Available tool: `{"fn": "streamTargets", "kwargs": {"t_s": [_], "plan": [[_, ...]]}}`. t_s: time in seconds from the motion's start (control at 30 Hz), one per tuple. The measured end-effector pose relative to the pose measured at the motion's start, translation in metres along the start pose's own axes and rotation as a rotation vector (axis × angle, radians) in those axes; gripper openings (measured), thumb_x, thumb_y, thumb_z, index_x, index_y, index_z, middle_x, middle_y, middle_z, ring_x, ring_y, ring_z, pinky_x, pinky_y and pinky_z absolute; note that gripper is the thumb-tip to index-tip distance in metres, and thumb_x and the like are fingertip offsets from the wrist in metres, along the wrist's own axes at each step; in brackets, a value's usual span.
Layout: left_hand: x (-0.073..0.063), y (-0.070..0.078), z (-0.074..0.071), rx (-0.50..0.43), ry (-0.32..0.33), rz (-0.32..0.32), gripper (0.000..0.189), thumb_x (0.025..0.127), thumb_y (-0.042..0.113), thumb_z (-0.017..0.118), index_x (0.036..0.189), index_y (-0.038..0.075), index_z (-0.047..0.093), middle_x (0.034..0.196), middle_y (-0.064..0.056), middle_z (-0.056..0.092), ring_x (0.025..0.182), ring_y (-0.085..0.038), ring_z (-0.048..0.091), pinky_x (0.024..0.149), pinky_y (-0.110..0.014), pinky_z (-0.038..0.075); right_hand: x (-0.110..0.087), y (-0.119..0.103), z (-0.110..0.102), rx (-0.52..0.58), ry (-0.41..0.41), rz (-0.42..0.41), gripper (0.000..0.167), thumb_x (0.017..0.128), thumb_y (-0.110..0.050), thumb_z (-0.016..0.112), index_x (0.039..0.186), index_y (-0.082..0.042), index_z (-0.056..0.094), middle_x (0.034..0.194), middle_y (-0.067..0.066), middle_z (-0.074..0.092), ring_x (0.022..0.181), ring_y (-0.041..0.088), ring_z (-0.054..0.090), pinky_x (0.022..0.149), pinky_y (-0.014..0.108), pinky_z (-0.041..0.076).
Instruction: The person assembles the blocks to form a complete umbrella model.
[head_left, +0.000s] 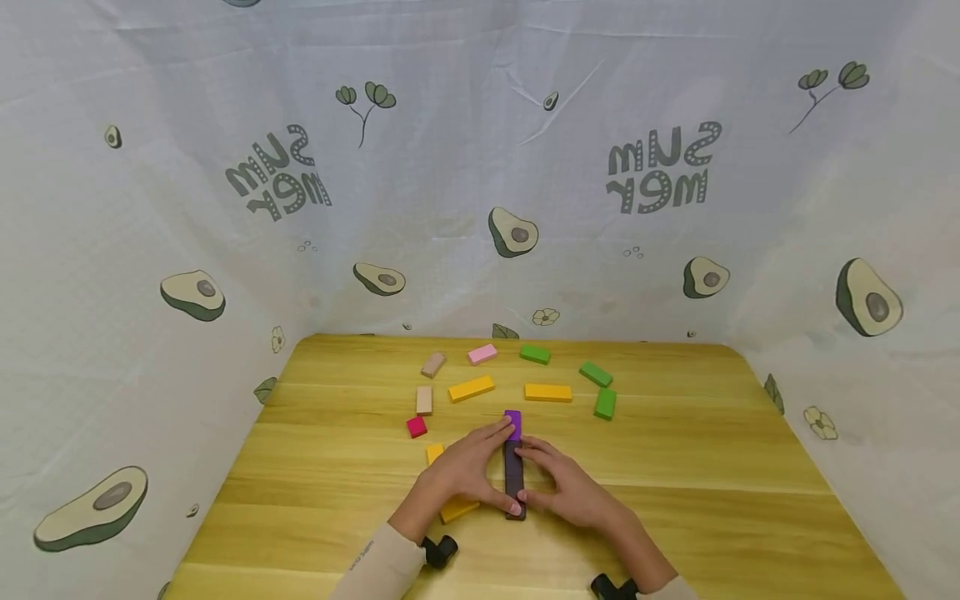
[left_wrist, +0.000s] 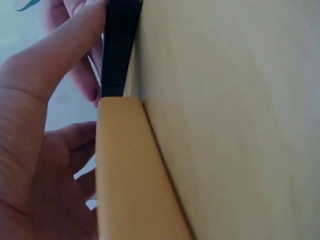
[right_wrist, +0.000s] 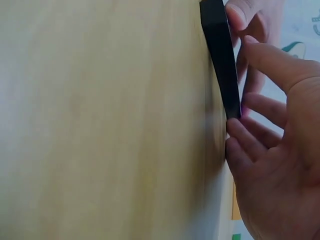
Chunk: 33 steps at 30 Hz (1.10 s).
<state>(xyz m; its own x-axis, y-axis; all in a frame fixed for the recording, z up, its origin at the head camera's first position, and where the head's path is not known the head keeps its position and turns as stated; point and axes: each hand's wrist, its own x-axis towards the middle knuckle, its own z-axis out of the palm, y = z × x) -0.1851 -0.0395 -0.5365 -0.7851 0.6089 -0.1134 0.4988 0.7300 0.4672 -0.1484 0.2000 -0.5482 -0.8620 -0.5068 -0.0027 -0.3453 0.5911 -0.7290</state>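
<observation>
At lower centre, the left hand (head_left: 472, 468) and right hand (head_left: 567, 490) arch inward, fingers spread. Both touch the black blocks (head_left: 513, 472) between them, a purple block (head_left: 515, 423) at the upper end.

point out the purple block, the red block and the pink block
purple block (head_left: 516, 419), head view, uncovered part of its top
red block (head_left: 416, 426), head view, top face
pink block (head_left: 482, 354), head view, top face

Place type unclr, screened off: avocado-print cloth (head_left: 450, 175) behind/beside wood-grain tbl (head_left: 712, 467).
</observation>
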Motion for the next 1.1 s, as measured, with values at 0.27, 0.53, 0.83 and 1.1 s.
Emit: {"fn": "streamTargets", "kwargs": {"t_s": [0.27,0.53,0.83,1.1], "plan": [[0.001,0.000,0.002,-0.021,0.002,-0.010,0.126,0.066,0.076,0.083,0.165,0.024,0.026,0.172,0.010,0.022,0.157,-0.021,0.029,0.123,-0.046,0.036,0.008,0.003,-0.015,0.001,0.065,-0.038,0.063,0.098,-0.037,0.070,0.152,-0.011,0.051,0.161,0.014,0.043,0.148,0.041,0.041,0.116,0.062,0.038],[0.000,0.000,0.003,-0.032,-0.002,-0.032,0.125,0.065,0.076,0.083,0.165,0.025,0.027,0.171,0.010,0.023,0.157,-0.022,0.029,0.123,-0.047,0.036,0.028,0.010,-0.046,-0.112,0.139,0.032,0.057,0.100,-0.035,0.069,0.147,-0.007,0.054,0.158,0.016,0.047,0.144,0.041,0.045,0.115,0.060,0.042],[-0.002,0.001,0.002,-0.030,-0.003,-0.041,0.124,0.066,0.075,0.083,0.165,0.026,0.028,0.171,0.010,0.024,0.157,-0.022,0.030,0.123,-0.046,0.035,0.056,0.025,-0.064,-0.211,0.218,-0.011,0.049,0.095,-0.018,0.074,0.139,-0.001,0.061,0.149,0.022,0.055,0.137,0.046,0.052,0.112,0.064,0.042],[-0.002,0.001,0.002,-0.047,0.002,-0.033,0.122,0.066,0.074,0.084,0.164,0.025,0.030,0.171,0.010,0.024,0.157,-0.021,0.029,0.124,-0.047,0.034,0.072,0.039,-0.064,-0.255,0.258,0.080,0.049,0.099,-0.024,0.070,0.142,-0.003,0.058,0.152,0.021,0.051,0.141,0.044,0.046,0.118,0.062,0.037]]}}
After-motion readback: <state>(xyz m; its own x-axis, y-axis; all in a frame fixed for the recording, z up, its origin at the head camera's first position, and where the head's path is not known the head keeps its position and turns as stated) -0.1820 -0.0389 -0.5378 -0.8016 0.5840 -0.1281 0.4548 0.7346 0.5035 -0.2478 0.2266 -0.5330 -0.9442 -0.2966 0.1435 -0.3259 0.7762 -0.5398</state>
